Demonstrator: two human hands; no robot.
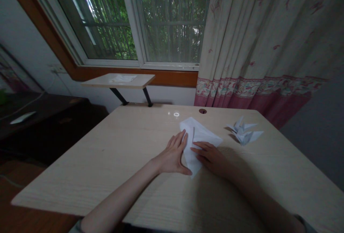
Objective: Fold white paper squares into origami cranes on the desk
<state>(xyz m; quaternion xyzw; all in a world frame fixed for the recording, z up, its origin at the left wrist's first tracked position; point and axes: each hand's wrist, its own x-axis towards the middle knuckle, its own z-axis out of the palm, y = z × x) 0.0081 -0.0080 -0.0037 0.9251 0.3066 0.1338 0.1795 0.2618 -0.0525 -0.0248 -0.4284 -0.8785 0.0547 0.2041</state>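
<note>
A partly folded white sheet of paper lies on the pale wooden table, a little right of centre. My left hand lies flat on the sheet's left edge, fingers stretched out and together, pressing it down. My right hand rests on the sheet's lower right part, fingers extended across the paper toward the left hand. A finished white folded paper figure with pointed wings sits on the table to the right, apart from both hands.
A round cable hole is at the table's far edge. Behind it are a small wall shelf, a barred window and a patterned curtain. A dark cabinet stands to the left.
</note>
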